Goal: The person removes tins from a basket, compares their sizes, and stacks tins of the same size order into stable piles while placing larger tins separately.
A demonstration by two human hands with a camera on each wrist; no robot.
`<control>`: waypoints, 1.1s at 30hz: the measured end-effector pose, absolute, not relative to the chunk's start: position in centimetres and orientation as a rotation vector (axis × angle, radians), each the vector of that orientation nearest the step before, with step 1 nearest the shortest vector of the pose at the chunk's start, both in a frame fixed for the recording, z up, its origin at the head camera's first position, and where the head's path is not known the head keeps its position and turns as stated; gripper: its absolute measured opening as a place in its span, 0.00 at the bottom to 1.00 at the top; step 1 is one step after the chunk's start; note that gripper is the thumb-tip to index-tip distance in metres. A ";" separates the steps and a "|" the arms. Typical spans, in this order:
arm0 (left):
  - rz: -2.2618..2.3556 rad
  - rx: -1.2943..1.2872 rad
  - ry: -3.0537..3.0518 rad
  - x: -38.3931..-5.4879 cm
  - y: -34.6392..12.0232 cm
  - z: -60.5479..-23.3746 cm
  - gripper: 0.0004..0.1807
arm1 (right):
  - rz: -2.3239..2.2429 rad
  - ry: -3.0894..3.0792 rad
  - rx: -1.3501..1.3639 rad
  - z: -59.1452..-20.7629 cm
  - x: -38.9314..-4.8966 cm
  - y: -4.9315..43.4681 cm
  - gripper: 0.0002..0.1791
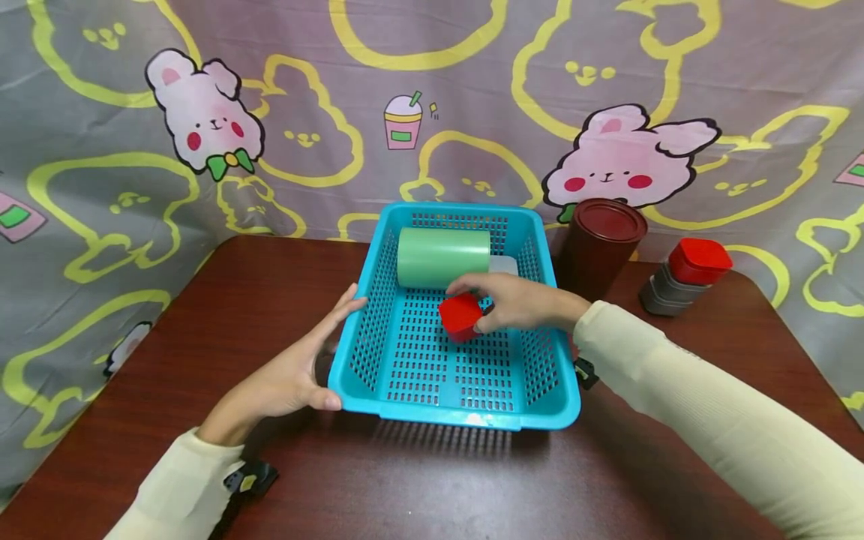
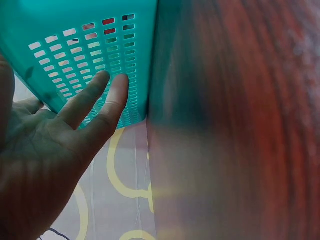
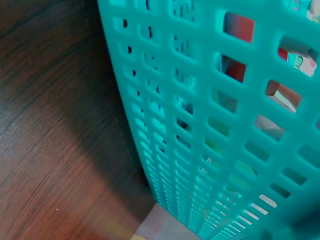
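A blue plastic basket [image 1: 466, 420] with slotted walls stands on the table. Along its left side is my left hand [image 1: 290, 379], fingertips at the rim and thumb at the front left corner. In the left wrist view, two extended fingers [image 2: 112, 107] reach along the outer slotted wall. Inside the basket, my right hand [image 1: 516, 300] pinches a small red block [image 1: 460, 319] with rounded corners between thumb and fingers. Behind that hand lies a light green cylinder [image 1: 442, 255] on its side, with a whitish thing [image 1: 503, 265] partly hidden beside it. The basket wall blocks most of the right wrist view.
A dark brown canister [image 1: 597, 247] with a lid stands just right of the basket. Farther right, a red rounded piece [image 1: 700, 260] tops a grey one [image 1: 668, 292]. A patterned cloth [image 1: 466, 97] hangs behind the dark wooden table [image 1: 418, 495].
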State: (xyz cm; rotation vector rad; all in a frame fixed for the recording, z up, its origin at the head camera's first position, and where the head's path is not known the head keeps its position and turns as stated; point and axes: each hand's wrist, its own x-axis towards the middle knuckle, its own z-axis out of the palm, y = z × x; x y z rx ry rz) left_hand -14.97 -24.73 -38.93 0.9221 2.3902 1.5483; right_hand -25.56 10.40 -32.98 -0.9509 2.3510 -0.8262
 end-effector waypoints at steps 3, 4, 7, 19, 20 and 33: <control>1.551 0.932 2.386 -15.0 -24.6 -38.8 0.66 | -0.856 2.352 -0.935 -32.8 -25.5 10.7 0.36; 1.551 0.932 2.386 -15.0 -24.6 -38.8 0.66 | -0.869 2.353 -0.929 -32.7 -25.5 10.8 0.36; 1.571 0.929 2.359 -15.0 -24.5 -38.7 0.66 | -0.935 2.340 -0.924 -32.4 -25.5 11.0 0.36; 1.625 0.918 2.263 -15.0 -24.4 -38.6 0.67 | -1.097 2.333 -0.895 -31.0 -25.5 12.6 0.37; 1.625 0.913 2.263 -15.0 -24.4 -38.6 0.67 | -1.101 2.346 -0.874 -30.8 -25.5 12.9 0.37; 1.602 0.876 2.305 -14.8 -24.5 -39.0 0.68 | -1.266 2.391 -0.808 -28.7 -24.9 17.6 0.36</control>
